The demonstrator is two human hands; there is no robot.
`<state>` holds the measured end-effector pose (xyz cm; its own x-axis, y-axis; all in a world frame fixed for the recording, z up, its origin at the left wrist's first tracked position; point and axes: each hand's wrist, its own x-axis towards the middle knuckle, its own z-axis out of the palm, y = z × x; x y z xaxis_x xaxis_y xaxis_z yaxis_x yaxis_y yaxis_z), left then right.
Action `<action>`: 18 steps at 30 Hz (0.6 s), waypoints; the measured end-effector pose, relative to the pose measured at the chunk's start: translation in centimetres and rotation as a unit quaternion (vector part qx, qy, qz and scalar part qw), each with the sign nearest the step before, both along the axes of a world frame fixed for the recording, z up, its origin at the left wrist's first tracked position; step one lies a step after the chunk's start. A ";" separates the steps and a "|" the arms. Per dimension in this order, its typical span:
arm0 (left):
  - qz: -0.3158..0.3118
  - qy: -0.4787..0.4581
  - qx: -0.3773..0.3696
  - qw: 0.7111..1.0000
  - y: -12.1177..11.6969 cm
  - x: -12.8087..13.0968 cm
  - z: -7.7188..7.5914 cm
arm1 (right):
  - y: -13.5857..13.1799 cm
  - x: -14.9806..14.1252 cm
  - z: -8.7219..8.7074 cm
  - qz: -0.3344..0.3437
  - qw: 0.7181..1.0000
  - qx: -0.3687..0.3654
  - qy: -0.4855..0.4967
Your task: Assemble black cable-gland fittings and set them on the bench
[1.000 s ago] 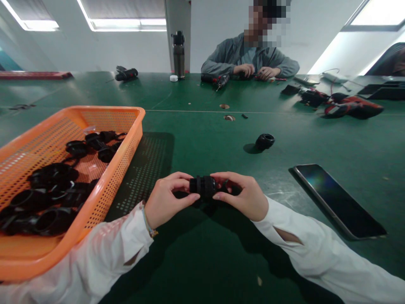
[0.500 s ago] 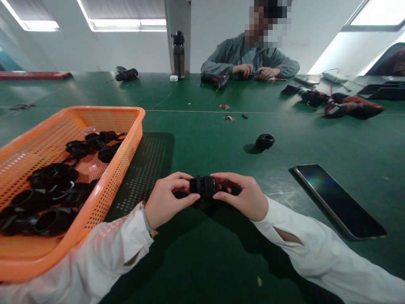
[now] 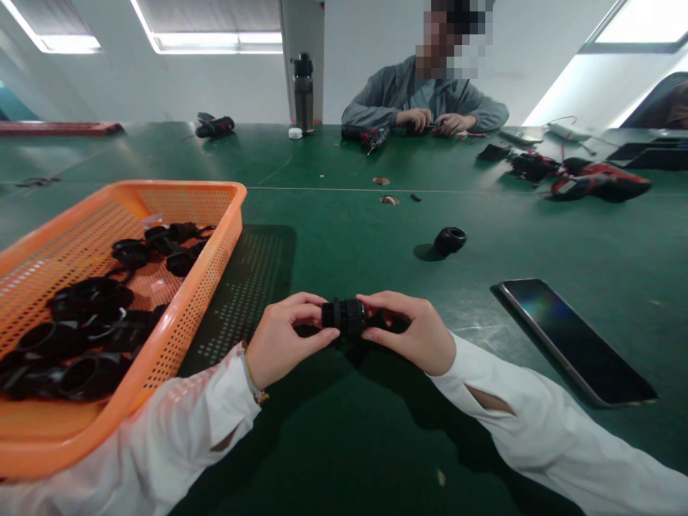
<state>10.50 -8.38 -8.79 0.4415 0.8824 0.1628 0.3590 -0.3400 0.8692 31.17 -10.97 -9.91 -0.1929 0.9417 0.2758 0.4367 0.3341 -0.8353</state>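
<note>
Between my two hands a black plastic cable gland (image 3: 344, 317) lies sideways, just above the green table. My left hand (image 3: 287, 333) pinches its narrower left end between thumb and fingers. At the wider, ribbed right end, the thumb and index finger of my right hand (image 3: 411, 330) are closed on it. My other right fingers curl behind, partly in shadow. A loose black ring-like nut (image 3: 450, 241) rests on the table beyond my right hand, its opening facing right.
On the left stands an orange perforated basket (image 3: 236, 208) with several black plastic fittings (image 3: 91, 297). A phone (image 3: 575, 340) lies at the right. Across the table (image 3: 333, 236) sits a person (image 3: 424, 100) near a power drill (image 3: 368, 136) and a bottle (image 3: 304, 93).
My right fingers have shifted slightly at the right end of the cable gland. My left hand and the cable gland stay in place.
</note>
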 end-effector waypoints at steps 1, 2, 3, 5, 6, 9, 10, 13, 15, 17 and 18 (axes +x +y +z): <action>0.000 0.000 -0.001 1.000 0.0 0.0 0.0 | 0.0 0.0 0.0 -0.002 1.000 0.006 0.000; 0.000 -0.001 -0.003 1.000 0.0 0.0 0.0 | 0.0 0.0 -0.1 -0.004 1.000 0.010 0.000; -0.001 -0.002 -0.004 1.000 0.0 0.0 0.0 | 0.0 0.0 0.0 -0.006 1.000 0.014 -0.002; -0.002 -0.007 -0.007 1.000 0.0 0.0 0.0 | 0.0 0.0 0.0 -0.007 1.000 0.019 -0.009; -0.003 -0.008 -0.008 1.000 0.0 0.0 0.0 | 0.0 0.0 0.0 -0.008 1.000 0.021 -0.013; -0.005 -0.008 -0.009 1.000 0.0 0.0 0.0 | -0.1 0.0 0.0 -0.015 1.000 0.017 -0.011; -0.005 -0.008 -0.009 1.000 0.0 0.0 0.0 | -0.1 -0.1 0.0 -0.017 1.000 0.014 -0.008; -0.005 -0.009 -0.008 1.000 0.0 0.0 0.0 | -0.2 -0.1 0.0 -0.022 1.000 0.018 -0.008; -0.005 -0.009 -0.008 1.000 0.0 0.0 0.0 | -0.2 -0.1 0.0 -0.022 0.999 0.023 -0.015; -0.005 -0.009 -0.006 1.000 0.0 0.0 0.0 | -0.2 -0.1 0.0 -0.021 0.999 0.023 -0.019; -0.006 -0.009 -0.005 1.000 0.0 0.0 0.0 | -0.2 -0.1 0.1 -0.021 0.999 0.020 -0.019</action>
